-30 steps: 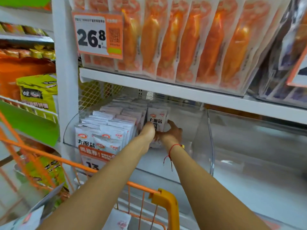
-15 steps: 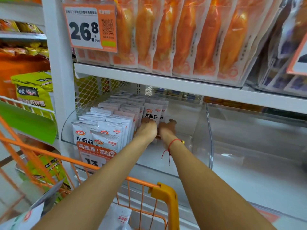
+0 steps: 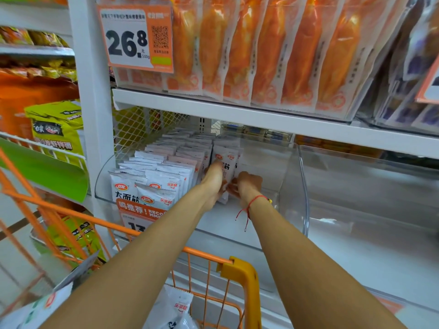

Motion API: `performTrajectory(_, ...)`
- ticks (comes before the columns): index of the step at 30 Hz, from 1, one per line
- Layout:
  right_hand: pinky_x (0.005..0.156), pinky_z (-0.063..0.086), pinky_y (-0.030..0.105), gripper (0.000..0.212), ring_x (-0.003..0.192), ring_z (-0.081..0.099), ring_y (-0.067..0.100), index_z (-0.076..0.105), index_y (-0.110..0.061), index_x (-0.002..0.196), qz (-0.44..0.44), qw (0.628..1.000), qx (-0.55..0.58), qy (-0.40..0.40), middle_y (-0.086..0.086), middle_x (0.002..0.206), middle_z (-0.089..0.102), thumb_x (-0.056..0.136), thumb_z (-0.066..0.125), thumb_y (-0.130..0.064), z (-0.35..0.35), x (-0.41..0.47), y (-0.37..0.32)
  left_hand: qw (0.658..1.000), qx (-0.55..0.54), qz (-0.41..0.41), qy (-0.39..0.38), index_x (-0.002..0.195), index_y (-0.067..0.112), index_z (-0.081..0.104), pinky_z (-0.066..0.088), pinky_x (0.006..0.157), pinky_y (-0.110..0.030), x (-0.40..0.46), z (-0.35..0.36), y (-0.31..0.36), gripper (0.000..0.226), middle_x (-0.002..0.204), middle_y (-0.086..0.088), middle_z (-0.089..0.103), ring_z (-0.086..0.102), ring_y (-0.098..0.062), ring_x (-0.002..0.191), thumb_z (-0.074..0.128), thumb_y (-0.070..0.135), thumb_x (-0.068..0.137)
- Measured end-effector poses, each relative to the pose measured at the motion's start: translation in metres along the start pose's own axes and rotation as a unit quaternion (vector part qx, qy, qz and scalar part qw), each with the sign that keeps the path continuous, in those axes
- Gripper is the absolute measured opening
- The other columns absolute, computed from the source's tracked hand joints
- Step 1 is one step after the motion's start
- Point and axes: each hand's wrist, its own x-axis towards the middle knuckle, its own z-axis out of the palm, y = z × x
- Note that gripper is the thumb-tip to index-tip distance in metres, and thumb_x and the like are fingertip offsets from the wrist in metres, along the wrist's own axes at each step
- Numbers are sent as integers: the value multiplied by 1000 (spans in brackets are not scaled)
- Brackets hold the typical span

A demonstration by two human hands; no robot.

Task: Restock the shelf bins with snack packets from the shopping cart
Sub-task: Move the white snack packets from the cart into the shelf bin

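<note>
Clear plastic shelf bin [image 3: 292,176]: rows of white snack packets [image 3: 152,179] at left. Left hand [image 3: 213,176] and right hand [image 3: 248,185] hold upright white packets [image 3: 226,160] beside them. Orange wire shopping cart [image 3: 240,276] below.

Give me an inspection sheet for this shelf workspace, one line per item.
Surface: clear shelf bin, left part filled, right part bare.
Job's things: white snack packets upright in rows; newest row stands at the hands; more packets in the orange cart.
Clutter: nothing seen.
Hands: left hand flat against the newest row; right hand at its base, grip unclear.
Cables: nothing seen.
Surroundings: orange pouches above, price tag, yellow-green bags at left.
</note>
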Motion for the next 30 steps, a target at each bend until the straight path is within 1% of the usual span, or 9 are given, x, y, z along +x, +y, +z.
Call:
performTrajectory(2, 82, 57, 45, 22, 76, 66, 31, 55, 1, 104, -15, 999, -37, -19, 23, 97, 67, 85, 45, -2, 2, -1, 1, 1000, -19, -2, -18, 73, 13, 51, 42, 63, -25, -3, 1, 2, 34, 63, -5, 60, 50, -17, 63, 33, 23, 101)
performTrajectory(4, 77, 57, 39, 26, 79, 65, 29, 48, -9, 104, -44, 994, -90, -33, 19, 103, 65, 80, 54, 0, -1, -11, 0, 1000, -15, -3, -19, 77, 15, 52, 45, 66, -25, -4, 1, 2, 32, 74, -5, 58, 52, -16, 67, 33, 23, 101)
performTrajectory(9, 72, 45, 26, 27, 99, 62, 30, 54, -12, 113, -143, 971, -189, 2, 15, 118, 59, 87, 58, -4, -14, -14, 3, 991, 133, -3, 16, 122, 2, 55, 42, 94, -33, -2, 1, -2, 43, 122, -16, 59, 56, -28, 109, 22, 21, 102)
performTrajectory(14, 92, 53, 36, 36, 102, 67, 28, 65, -14, 121, -106, 981, -159, -31, 12, 117, 68, 85, 60, -9, -14, -8, 5, 976, 217, 6, 22, 126, 2, 53, 43, 99, -35, 0, -1, -2, 44, 128, -19, 58, 55, -31, 116, 22, 21, 101)
performTrajectory(18, 93, 53, 40, 38, 103, 66, 28, 63, -18, 124, -87, 981, -168, -50, 10, 119, 67, 87, 53, -12, -13, -5, 6, 978, 210, 0, 9, 125, 2, 53, 43, 89, -32, -5, -2, 0, 41, 127, -19, 59, 53, -24, 101, 24, 18, 101)
performTrajectory(22, 81, 54, 31, 38, 84, 64, 20, 56, -16, 128, -100, 954, -273, -68, 8, 119, 65, 91, 51, -15, -16, -16, -6, 968, 251, -11, -8, 129, -3, 49, 41, 97, -34, -12, -2, 4, 39, 132, -23, 53, 52, -30, 116, 24, 11, 103)
performTrajectory(26, 91, 50, 39, 45, 116, 53, 32, 36, -10, 137, -95, 901, -406, -118, 15, 135, 49, 95, 49, -22, -19, -27, -16, 957, 287, -14, -33, 130, -3, 47, 43, 95, -33, -18, -3, 10, 37, 132, -20, 54, 55, -27, 106, 29, 10, 101)
performTrajectory(28, 100, 44, 41, 55, 126, 43, 37, 25, -5, 142, -98, 888, -436, -110, 20, 141, 36, 95, 50, -20, -23, -32, -23, 950, 310, -4, -43, 129, -3, 48, 44, 75, -28, -21, -4, 13, 36, 115, -16, 57, 53, -19, 79, 28, 6, 101)
performTrajectory(30, 100, 43, 37, 52, 127, 43, 36, 31, -3, 140, -114, 874, -459, -114, 20, 142, 35, 93, 52, -15, -29, -38, -34, 949, 312, -10, -50, 128, 2, 50, 35, 57, -23, -25, -6, 14, 35, 89, -9, 50, 38, -13, 63, 28, 4, 100)
